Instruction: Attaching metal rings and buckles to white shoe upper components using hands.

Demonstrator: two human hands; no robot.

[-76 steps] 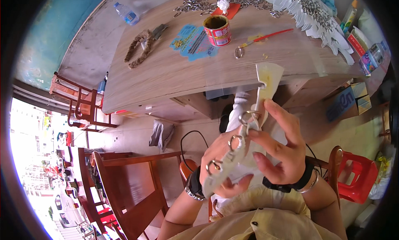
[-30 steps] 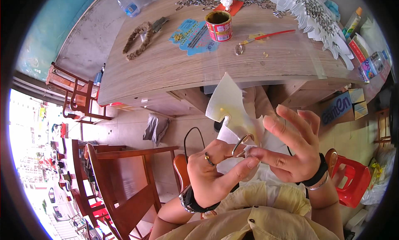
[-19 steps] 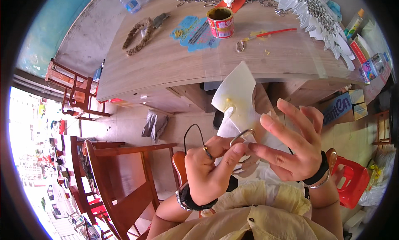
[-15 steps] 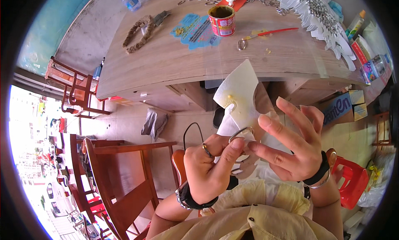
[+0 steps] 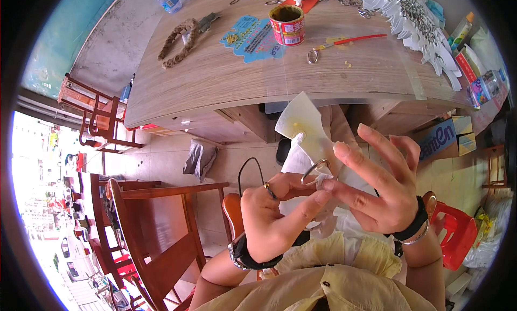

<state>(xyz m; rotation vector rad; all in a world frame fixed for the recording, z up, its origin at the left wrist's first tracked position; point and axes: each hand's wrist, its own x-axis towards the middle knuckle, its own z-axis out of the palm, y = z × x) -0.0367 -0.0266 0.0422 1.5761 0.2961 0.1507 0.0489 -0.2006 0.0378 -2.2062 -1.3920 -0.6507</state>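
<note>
My left hand (image 5: 274, 219) is closed, its thumb and forefinger pinching an oval metal ring (image 5: 308, 175) and the white fabric at it. A white fabric piece with yellow smears (image 5: 306, 125) stretches from the ring toward the desk. A narrow end of white fabric (image 5: 322, 180) lies at the ring's near side. My right hand (image 5: 379, 184) has its fingers spread and raised. Its lowest digit touches the fabric end beside the left thumb. Fingers partly hide where fabric and ring meet.
On the desk (image 5: 215, 90) stand a red tin (image 5: 289, 33), a red-handled brush (image 5: 358, 39) and a loose metal ring (image 5: 313, 57). White fabric pieces with metal rings (image 5: 414, 28) pile up at the far right. A wooden chair (image 5: 161, 246) is left, a red stool (image 5: 453, 235) right.
The metal ring has tilted and shifted slightly right. The smeared fabric has swung a little down and left. My left thumb has slid right toward the right hand's lowest digit.
</note>
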